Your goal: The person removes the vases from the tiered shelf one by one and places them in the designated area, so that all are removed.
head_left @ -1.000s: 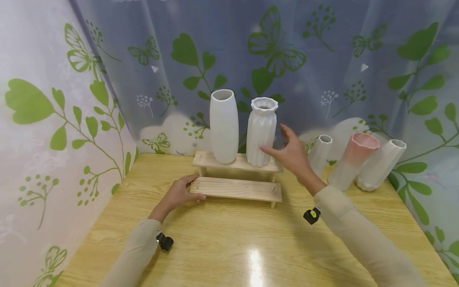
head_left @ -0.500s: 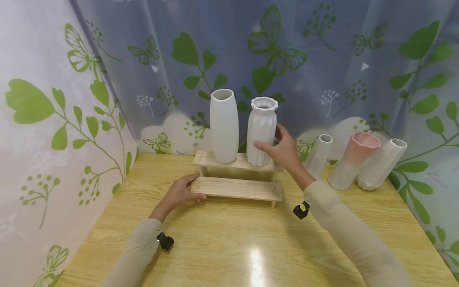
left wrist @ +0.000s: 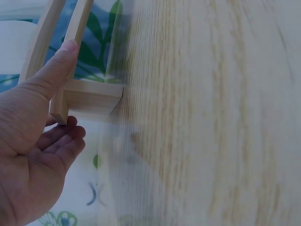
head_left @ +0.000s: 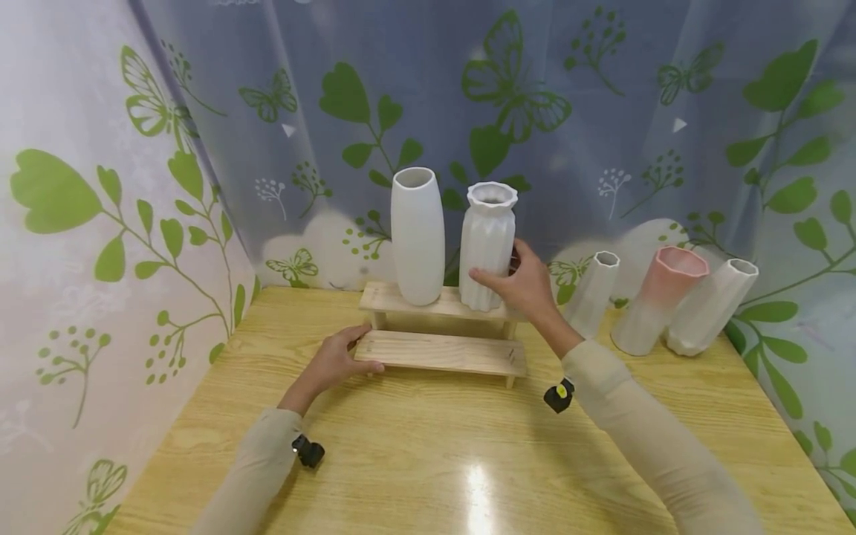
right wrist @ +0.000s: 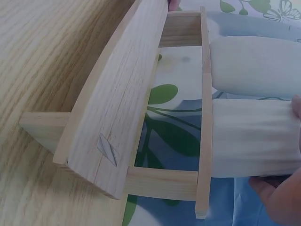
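A two-step wooden stand [head_left: 441, 351] carries two white vases side by side on its upper step. The fluted vase [head_left: 487, 238] with a scalloped rim is on the right, and my right hand [head_left: 530, 284] grips it low, thumb across the front and fingers round the far side. In the right wrist view its base meets the upper board. Left of it the tall smooth vase [head_left: 417, 238] stands upright, untouched. My left hand [head_left: 333, 362] holds the left end of the lower step; the left wrist view shows the thumb [left wrist: 59, 68] along the board and fingers curled at its end.
To the right, on the wood-grain table [head_left: 401, 453], are a slim white vase [head_left: 594, 293], a pink-and-white vase [head_left: 658, 305] and a white faceted vase [head_left: 712, 308]. My right forearm passes in front of the slim one. A patterned curtain [head_left: 428, 89] hangs close behind the stand.
My right hand has moved left onto the fluted vase, closing thumb and fingers round it, then slid slightly lower. The left hand and the stand have kept their places.
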Tool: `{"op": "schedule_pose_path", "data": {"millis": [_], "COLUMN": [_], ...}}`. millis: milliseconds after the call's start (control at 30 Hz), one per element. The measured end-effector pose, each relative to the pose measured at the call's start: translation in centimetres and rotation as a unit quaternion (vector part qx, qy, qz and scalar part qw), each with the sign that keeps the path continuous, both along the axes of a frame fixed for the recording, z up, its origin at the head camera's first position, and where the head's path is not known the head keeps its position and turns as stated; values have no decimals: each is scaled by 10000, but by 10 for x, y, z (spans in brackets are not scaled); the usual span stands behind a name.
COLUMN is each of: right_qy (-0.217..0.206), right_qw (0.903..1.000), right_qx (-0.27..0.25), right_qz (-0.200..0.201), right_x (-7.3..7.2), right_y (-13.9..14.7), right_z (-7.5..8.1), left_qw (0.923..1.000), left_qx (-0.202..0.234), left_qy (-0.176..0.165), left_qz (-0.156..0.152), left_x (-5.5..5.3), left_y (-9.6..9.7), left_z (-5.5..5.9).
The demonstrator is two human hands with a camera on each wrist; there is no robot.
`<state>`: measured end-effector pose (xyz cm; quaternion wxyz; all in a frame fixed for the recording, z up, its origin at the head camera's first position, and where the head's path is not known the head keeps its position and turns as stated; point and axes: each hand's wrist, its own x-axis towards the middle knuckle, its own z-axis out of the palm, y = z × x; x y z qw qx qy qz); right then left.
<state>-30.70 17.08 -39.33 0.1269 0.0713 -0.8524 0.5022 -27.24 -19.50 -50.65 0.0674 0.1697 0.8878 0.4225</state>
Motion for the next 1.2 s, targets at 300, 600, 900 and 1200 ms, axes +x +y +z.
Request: {"op": "schedule_pose_path", "data": {"millis": [300,600,900,1200], "right_qy": [17,62,228,405], "right_qw": [10000,9999,9995,9983], "right_qx": [-18,-132,-164,-406], "right_qz": [-8,-44,-135,-80], "right_x": [0,0,1,7], "right_y": [-1,-1,0,1], "right_z": [1,0,1,4], "left_qw": [9999,10000,10000,9999], "left_qx": [-43,54,0,19], "left_qy": [81,20,28,93], "left_qz": [-47,-50,2,-85], "left_x": [0,1,0,2], "left_y": [-1,-1,0,1], "left_z": [0,-1,1,2]}}
